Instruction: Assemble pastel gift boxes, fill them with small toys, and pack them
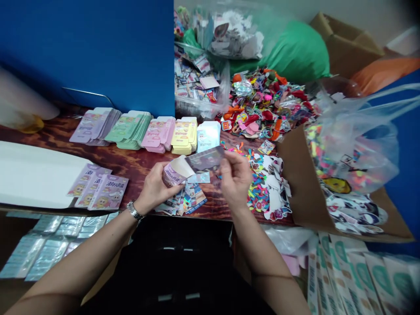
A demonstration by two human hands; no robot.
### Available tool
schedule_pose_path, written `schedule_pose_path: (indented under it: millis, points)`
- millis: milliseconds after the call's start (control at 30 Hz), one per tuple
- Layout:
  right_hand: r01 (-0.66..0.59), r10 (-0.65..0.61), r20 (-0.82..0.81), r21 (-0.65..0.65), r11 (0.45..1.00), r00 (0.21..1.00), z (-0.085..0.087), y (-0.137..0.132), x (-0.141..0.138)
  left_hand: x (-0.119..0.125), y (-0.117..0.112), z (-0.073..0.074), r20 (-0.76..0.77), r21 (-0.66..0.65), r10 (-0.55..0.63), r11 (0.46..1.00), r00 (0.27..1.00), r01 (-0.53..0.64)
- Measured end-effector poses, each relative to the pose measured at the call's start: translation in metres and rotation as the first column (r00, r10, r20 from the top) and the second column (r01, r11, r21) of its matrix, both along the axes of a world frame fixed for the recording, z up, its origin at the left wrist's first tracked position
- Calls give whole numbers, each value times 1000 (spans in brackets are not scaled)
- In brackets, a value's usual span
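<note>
My left hand (154, 186) is closed round a small purple printed paper packet (175, 173) whose white inside shows at its open end. In my right hand (235, 177) a dark, shiny flat card or sheet (205, 159) is pinched between thumb and fingers. Its left end meets the packet's opening; whether it reaches inside I cannot tell. Beneath my hands lie several printed cards (195, 197) on the wood-grain table. Three purple packets (110, 192) lie overlapped on the left. Small colourful pieces (257, 188) and white-edged cutout stickers (275, 188) are piled right of my right hand.
Stacks of purple (93, 126), green (129, 128), pink (158, 132), yellow (184, 134) and pale blue packets (209, 134) line the back. Behind are a heap of trinkets (259, 100) and a bag of cards (197, 78). A cardboard box (297, 175) stands right.
</note>
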State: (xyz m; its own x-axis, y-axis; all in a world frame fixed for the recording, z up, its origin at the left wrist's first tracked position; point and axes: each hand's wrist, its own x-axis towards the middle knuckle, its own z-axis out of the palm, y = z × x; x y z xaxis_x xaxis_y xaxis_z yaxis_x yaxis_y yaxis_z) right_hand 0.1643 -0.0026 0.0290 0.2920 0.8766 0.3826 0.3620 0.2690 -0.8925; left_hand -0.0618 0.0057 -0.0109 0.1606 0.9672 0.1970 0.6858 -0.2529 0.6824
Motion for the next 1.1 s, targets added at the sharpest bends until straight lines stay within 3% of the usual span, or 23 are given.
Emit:
schedule_pose_path:
  millis: [167,300,433,500,600,667,767,867,1100]
  points:
    - [-147,145,275,-16,989,950,-12,-3,-11,11,-1,-4,-26,91,-69,993,997,71]
    - [-205,186,398,4,979,898,-13,-5,-15,14,0,-5,-79,139,-100,984,992,111]
    - [-324,311,436,-46,945,844,-12,-7,-5,14,3,-5,-80,149,-109,982,991,120]
    - [-276,276,414,-62,959,867,-15,-5,15,13,5,-6,-63,136,-108,984,992,116]
    - [-37,128,496,-189,981,859,-24,-1,60,13,6,-8,-44,112,-126,985,991,130]
    - [125,119,625,-333,935,772,-32,3,91,15,5,-9,-33,96,-143,985,989,146]
    - [275,219,767,-458,845,603,-42,6,122,21,4,-9,-15,85,-168,982,986,168]
    - [274,309,774,-518,810,552,-44,5,134,26,3,-8,2,91,-192,977,981,191]
    - [145,386,658,-603,785,647,-40,14,128,34,4,-8,1,86,-220,972,975,219]
